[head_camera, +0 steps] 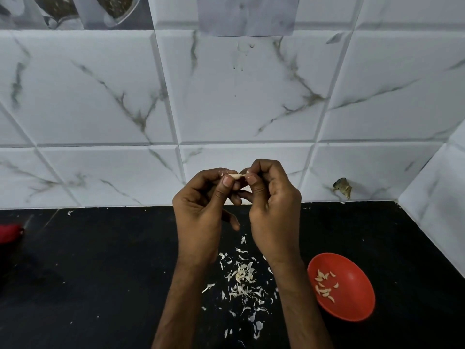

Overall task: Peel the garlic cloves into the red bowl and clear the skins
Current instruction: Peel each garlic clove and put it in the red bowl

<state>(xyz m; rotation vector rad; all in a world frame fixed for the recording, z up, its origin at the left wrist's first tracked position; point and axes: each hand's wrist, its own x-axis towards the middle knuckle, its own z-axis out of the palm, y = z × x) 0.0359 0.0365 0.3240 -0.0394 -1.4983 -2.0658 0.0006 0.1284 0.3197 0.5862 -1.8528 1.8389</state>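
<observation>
Fingers of left hand (pixel 201 207) and right hand (pixel 273 210) pinch one garlic clove (pixel 235 175); a slip could drop it among the skins (pixel 241 280), missing the red bowl (pixel 354 283).

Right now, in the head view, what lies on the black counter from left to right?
Red object cut off at the left edge → scattered garlic skins → red bowl holding peeled garlic cloves.

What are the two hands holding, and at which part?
A garlic clove: the left hand pinches one end, the right hand pinches the other end.
</observation>
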